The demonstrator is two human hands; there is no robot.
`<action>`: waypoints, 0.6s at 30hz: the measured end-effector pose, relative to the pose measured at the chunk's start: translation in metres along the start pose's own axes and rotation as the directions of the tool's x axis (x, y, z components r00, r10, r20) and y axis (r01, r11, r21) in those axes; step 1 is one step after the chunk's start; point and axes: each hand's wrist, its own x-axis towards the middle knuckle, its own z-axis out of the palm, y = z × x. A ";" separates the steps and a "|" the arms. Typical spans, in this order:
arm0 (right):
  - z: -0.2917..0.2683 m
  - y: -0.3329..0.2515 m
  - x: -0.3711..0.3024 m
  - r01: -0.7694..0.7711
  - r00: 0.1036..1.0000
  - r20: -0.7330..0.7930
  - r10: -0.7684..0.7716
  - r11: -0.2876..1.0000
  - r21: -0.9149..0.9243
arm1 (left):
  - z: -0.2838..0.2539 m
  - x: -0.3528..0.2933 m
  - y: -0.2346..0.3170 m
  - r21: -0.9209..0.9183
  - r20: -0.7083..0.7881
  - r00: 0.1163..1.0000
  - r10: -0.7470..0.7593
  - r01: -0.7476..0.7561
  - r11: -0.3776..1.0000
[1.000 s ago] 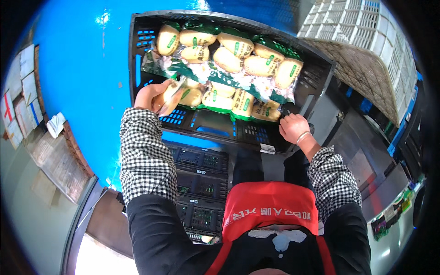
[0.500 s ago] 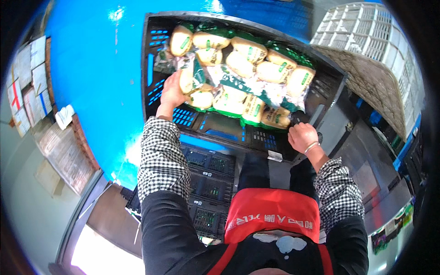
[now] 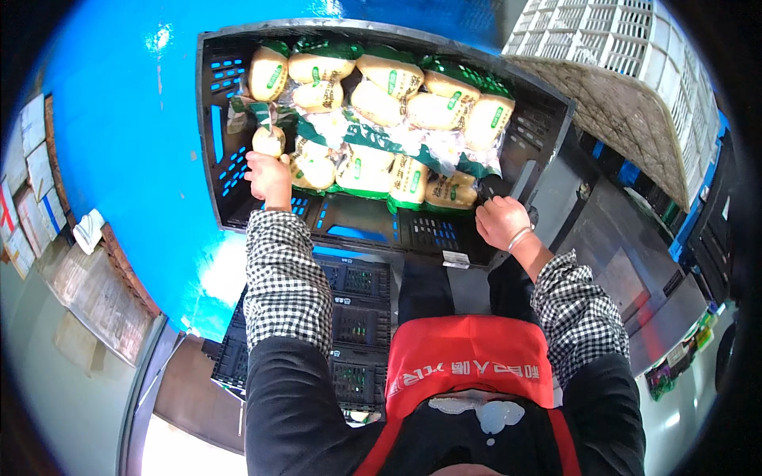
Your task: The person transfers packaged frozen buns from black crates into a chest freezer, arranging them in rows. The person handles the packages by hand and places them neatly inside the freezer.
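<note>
2 hands (image 3: 270,181), plump plastic packs (image 3: 387,82), slotted crate (image 3: 373,214)

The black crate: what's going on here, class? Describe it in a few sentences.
A person's bare hands are at work at a black crate. The left hand is at the near end of a pale pack, at the left of the near row; how firmly it grips is unclear. The right hand is curled at the crate's near right corner. Other packs lie in two rows inside. More crates stand below, nearer the person.
</note>
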 end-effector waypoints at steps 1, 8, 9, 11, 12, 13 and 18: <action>0.000 0.000 -0.002 -0.004 1.000 0.010 0.004 1.000 0.003 | 0.001 -0.006 0.002 -0.027 -0.059 0.998 -0.011 0.009 1.000; -0.005 -0.004 -0.002 -0.011 0.998 0.064 0.012 1.000 -0.023 | 0.014 -0.010 0.005 0.028 -0.157 0.987 -0.025 0.029 0.999; -0.004 -0.004 -0.002 -0.012 0.998 0.064 0.013 1.000 -0.027 | 0.012 -0.008 0.005 0.002 -0.115 0.993 -0.034 0.035 0.999; -0.004 -0.003 -0.002 -0.016 0.998 0.063 0.018 0.999 -0.032 | 0.008 -0.003 0.004 -0.047 -0.030 0.998 -0.046 0.045 0.998; -0.003 -0.004 -0.003 -0.015 0.998 0.059 0.017 1.000 -0.028 | -0.001 -0.003 0.003 -0.137 0.084 0.995 -0.057 0.068 0.988; -0.004 -0.003 -0.003 -0.019 0.998 0.058 0.020 0.999 -0.030 | -0.003 0.000 -0.001 -0.179 0.108 0.994 -0.034 0.053 0.982; -0.001 -0.001 -0.001 -0.007 0.999 0.049 0.009 0.999 -0.044 | 0.010 -0.003 -0.003 -0.212 -0.394 0.882 0.260 -0.362 0.908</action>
